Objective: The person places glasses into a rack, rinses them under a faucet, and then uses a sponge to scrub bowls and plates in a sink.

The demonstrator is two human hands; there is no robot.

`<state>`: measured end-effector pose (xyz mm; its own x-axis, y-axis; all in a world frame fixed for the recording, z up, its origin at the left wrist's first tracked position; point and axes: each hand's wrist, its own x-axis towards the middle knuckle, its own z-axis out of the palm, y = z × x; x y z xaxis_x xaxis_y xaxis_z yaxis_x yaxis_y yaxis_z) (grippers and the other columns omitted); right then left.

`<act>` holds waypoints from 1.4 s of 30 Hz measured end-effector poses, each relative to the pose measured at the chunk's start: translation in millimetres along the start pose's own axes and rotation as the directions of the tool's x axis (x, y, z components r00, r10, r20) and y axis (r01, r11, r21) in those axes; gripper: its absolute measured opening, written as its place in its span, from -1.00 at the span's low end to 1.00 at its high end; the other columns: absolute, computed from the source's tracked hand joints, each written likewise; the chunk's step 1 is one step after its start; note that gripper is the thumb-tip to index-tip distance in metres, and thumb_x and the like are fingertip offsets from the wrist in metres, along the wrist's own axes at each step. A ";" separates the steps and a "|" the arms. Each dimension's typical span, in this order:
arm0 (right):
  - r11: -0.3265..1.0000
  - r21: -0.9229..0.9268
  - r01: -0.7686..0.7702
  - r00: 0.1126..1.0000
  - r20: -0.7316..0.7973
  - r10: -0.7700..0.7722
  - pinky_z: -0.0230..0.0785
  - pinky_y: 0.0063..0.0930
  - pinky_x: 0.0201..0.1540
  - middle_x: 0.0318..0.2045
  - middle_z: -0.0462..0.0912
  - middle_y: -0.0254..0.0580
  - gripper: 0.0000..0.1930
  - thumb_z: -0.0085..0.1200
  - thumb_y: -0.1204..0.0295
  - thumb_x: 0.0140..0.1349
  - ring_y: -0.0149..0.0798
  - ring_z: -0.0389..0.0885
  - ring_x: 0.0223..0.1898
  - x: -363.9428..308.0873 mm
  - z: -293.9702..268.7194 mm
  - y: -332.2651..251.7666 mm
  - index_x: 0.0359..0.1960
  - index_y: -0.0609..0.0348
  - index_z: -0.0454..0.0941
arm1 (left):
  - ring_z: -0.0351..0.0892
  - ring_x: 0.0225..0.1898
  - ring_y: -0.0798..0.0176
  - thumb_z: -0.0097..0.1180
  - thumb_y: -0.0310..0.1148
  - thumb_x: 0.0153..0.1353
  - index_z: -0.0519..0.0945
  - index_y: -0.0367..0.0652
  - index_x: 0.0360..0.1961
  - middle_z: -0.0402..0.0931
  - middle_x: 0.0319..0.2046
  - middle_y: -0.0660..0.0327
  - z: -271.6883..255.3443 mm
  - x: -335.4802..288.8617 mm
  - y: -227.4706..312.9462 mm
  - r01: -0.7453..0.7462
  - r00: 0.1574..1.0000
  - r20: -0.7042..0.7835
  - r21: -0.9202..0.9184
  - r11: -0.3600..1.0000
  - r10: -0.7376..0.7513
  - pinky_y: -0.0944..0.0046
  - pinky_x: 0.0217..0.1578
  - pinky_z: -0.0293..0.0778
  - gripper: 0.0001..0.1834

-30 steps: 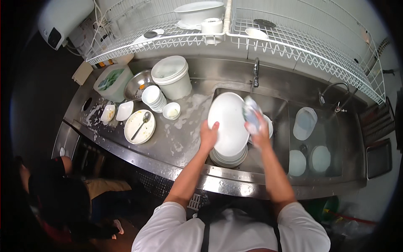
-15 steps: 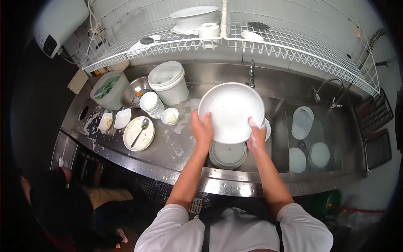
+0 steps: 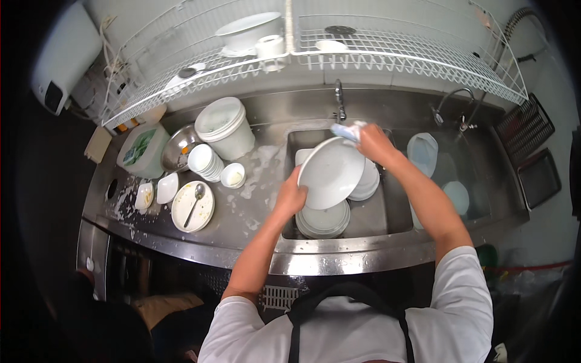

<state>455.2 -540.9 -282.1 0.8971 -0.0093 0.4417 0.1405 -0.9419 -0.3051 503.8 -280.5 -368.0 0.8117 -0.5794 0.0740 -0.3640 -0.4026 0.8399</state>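
Observation:
Tilted over the left sink basin (image 3: 370, 216) is a large white plate (image 3: 333, 172). My left hand (image 3: 292, 195) grips it by the left edge, fingers behind and thumb on the near side. At the plate's far rim, my right hand (image 3: 374, 145) is closed on a light blue and white cloth (image 3: 346, 131); it could be a soft sponge. Beneath the plate, a stack of grey-white plates (image 3: 322, 222) stands in the basin. Further right, partly covered by the held plate, are more white dishes (image 3: 366, 184).
On the left counter are a dirty plate (image 3: 203, 219) with a spoon, stacked white bowls (image 3: 204, 160), a lidded white bucket (image 3: 225, 130) and a steel bowl (image 3: 177, 150). A water-filled right basin (image 3: 478, 181) holds white dishes. A wire rack (image 3: 387, 57) hangs above; another person (image 3: 115, 320) is lower left.
My right hand has left the plate's right edge and come to its far rim with the cloth. The plate has tilted and sits slightly lower, still in my left hand. The view has shifted.

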 end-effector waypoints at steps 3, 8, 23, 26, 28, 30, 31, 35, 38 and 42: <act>0.995 0.037 0.093 0.919 -0.389 -0.071 0.47 -0.26 -0.22 -0.35 0.64 0.03 -0.68 0.22 0.49 0.05 0.06 0.62 -0.32 7.5 -33.6 0.7 -0.12 0.23 0.55 | 0.58 -0.12 -0.04 -0.12 -0.56 0.00 0.35 -0.27 0.13 0.53 -0.12 -0.12 31.7 17.5 -6.3 -0.027 0.999 -0.032 -0.069 0.997 0.025 0.07 -0.12 0.50 -0.45; 0.381 0.922 -0.070 0.581 -0.273 0.767 0.43 -0.49 -0.46 -0.38 0.58 -0.29 -0.55 0.23 0.50 0.06 -0.46 0.53 -0.44 -92.7 4.5 47.7 0.00 0.27 0.40 | 0.60 -0.22 -0.10 -0.15 -0.61 -0.01 0.26 -0.46 0.11 0.45 -0.11 -0.17 69.5 19.7 26.5 0.325 0.944 0.169 -0.615 0.719 -0.282 0.02 -0.44 0.66 -0.45; 0.289 0.955 -0.067 -0.045 -0.293 0.955 0.47 -0.51 -0.38 -0.24 0.53 -0.31 -0.68 0.08 0.48 0.22 -0.39 0.54 -0.33 -357.2 -70.0 122.2 0.01 0.14 0.37 | 0.51 -0.33 -0.41 -0.17 -0.57 0.07 0.23 -0.13 0.19 0.52 -0.41 -0.31 395.8 96.2 170.2 -0.371 0.906 0.274 0.144 0.918 0.323 -0.22 -0.27 0.39 -0.43; 0.284 0.959 -0.016 -0.124 -0.284 0.951 0.47 -0.51 -0.37 -0.23 0.52 -0.30 -0.65 0.09 0.48 0.22 -0.37 0.55 -0.33 -385.8 -95.7 119.9 0.03 0.14 0.35 | 0.51 -0.31 -0.40 -0.14 -0.57 0.06 0.22 -0.17 0.17 0.52 -0.42 -0.31 460.7 108.0 155.9 -0.307 0.926 0.288 0.197 0.931 0.245 -0.22 -0.23 0.39 -0.43; 0.271 0.962 0.024 -0.189 -0.262 0.947 0.47 -0.50 -0.37 -0.23 0.52 -0.29 -0.61 0.09 0.48 0.22 -0.34 0.57 -0.32 -413.2 -102.0 122.8 0.08 0.14 0.31 | 0.51 -0.29 -0.40 -0.13 -0.56 0.06 0.28 -0.18 0.11 0.52 -0.39 -0.31 504.2 105.9 143.4 -0.232 0.947 0.260 0.146 0.962 0.189 -0.22 -0.20 0.39 -0.50; 0.264 0.964 0.021 -0.235 -0.252 0.939 0.48 -0.48 -0.36 -0.23 0.52 -0.28 -0.61 0.09 0.48 0.22 -0.33 0.57 -0.32 -433.8 -103.4 125.6 0.08 0.14 0.31 | 0.50 -0.26 -0.40 -0.13 -0.55 0.06 0.33 -0.19 0.04 0.52 -0.37 -0.31 541.4 98.9 124.3 -0.147 0.966 0.227 0.101 0.984 0.121 -0.21 -0.18 0.40 -0.55; 0.258 0.966 0.017 -0.281 -0.243 0.929 0.48 -0.46 -0.36 -0.23 0.52 -0.27 -0.61 0.09 0.48 0.22 -0.33 0.57 -0.32 -442.5 -105.8 125.3 0.08 0.14 0.31 | 0.50 -0.27 -0.41 -0.11 -0.54 0.05 0.34 -0.20 0.04 0.53 -0.37 -0.29 558.2 91.2 117.8 -0.079 0.981 0.180 0.056 0.995 0.067 -0.21 -0.18 0.40 -0.55; 0.276 0.961 -0.008 -0.322 -0.264 0.909 0.49 -0.42 -0.36 -0.23 0.52 -0.26 -0.64 0.09 0.46 0.22 -0.30 0.57 -0.32 -470.4 -116.6 125.6 0.04 0.15 0.33 | 0.52 -0.14 -0.25 -0.05 -0.55 0.03 0.38 -0.27 0.01 0.53 -0.21 -0.20 607.9 72.3 112.5 0.254 0.935 0.266 -0.039 0.966 -0.235 -0.06 -0.06 0.40 -0.56; 0.262 0.965 -0.004 -0.307 -0.251 0.918 0.49 -0.43 -0.37 -0.23 0.53 -0.24 -0.66 0.10 0.46 0.22 -0.31 0.57 -0.33 -470.5 -121.5 130.5 0.02 0.15 0.34 | 0.47 0.01 -0.11 -0.01 -0.49 0.04 0.36 -0.32 0.09 0.51 -0.14 -0.18 647.2 64.4 74.8 0.138 0.987 0.049 0.219 0.966 -0.152 0.02 0.03 0.35 -0.49; 0.205 0.975 0.088 -0.111 -0.194 0.975 0.45 -0.31 -0.24 -0.17 0.53 -0.19 -0.59 -0.06 0.17 0.31 -0.24 0.55 -0.22 -460.5 -113.4 140.2 0.10 0.12 0.31 | 0.40 0.10 -0.03 0.07 -0.37 0.10 0.30 -0.32 0.18 0.46 -0.04 -0.17 641.7 84.5 54.5 -0.181 0.718 0.691 0.304 0.935 -0.085 0.05 0.12 0.28 -0.41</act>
<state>14.3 -706.7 -432.6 -0.0439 -0.9823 -0.1822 0.5163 0.1338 -0.8459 259.3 -806.2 -661.0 0.2980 -0.8713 -0.3899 -0.6263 -0.4867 0.6090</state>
